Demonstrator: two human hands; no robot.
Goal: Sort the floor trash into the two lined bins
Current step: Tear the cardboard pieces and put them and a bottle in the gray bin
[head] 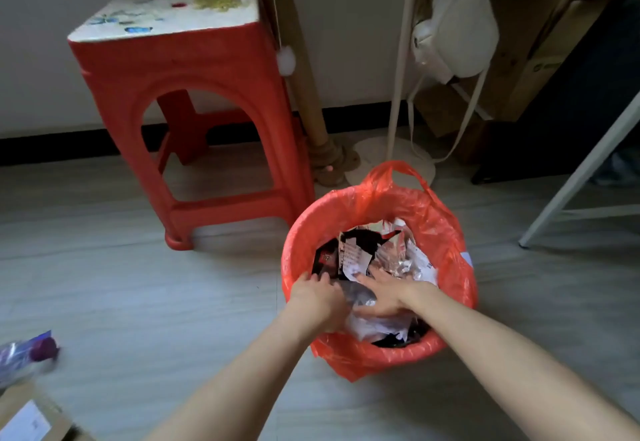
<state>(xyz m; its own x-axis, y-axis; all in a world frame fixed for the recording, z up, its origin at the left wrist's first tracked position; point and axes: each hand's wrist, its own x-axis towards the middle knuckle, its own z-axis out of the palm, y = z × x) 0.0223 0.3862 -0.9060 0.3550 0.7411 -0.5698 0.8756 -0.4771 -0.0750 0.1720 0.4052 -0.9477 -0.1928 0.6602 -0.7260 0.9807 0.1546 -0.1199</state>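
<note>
The floor (138, 302) carries everything here, pale grey planks running out from the wall. Largest on it is the red stool (187, 111), standing by the wall, left of the bin. Just right of the stool's near foot stands the bin (377, 267), round, lined with a red bag (440, 232) whose handles flop over the far rim. It is well filled with crumpled paper and wrappers (381, 257).

Both my hands are down inside it. My left hand (320, 298) sits at the near-left rim, fingers curled over a crumpled clear wrapper (360, 297); I cannot tell whether that grip truly holds it or only pushes. My right hand (388, 295) lies flat, fingers straight and spread, pressing the trash down, holding nothing.

What is left to sort lies well apart from both hands, toward the near-left corner of the floor: a purple-capped plastic bottle (31, 354), blurred, lying on its side with its long axis running left to right, cap toward me. A cardboard box (27, 416) lies just nearer than it. My left hand is the closer one, so I judge that reach falls to it.
</note>
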